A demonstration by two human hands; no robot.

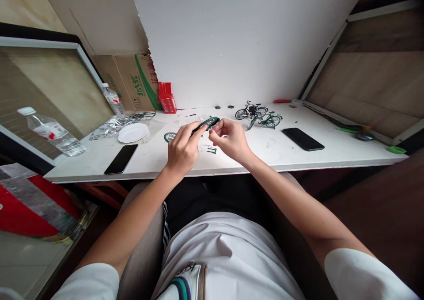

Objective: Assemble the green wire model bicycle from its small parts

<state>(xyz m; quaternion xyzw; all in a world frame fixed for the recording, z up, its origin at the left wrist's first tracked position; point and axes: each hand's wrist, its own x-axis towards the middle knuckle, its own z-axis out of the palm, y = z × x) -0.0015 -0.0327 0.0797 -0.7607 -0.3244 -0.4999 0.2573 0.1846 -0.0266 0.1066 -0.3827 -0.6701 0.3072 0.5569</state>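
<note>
My left hand is closed on a dark green model bicycle part, which looks like a wheel under a mudguard, held just above the white table. At that part's right end my right hand is pinched; whatever sits between its fingertips is too small to make out. A loose spoked wheel shows beside my left hand, partly covered by it. Below the fingers lies a small green frame piece. Two finished-looking model bicycles, one black and one green, stand to the right of my hands.
Phones lie at left and right. A white plate, bagged parts and water bottles occupy the left side. A red box and a cardboard carton stand behind, against a white board.
</note>
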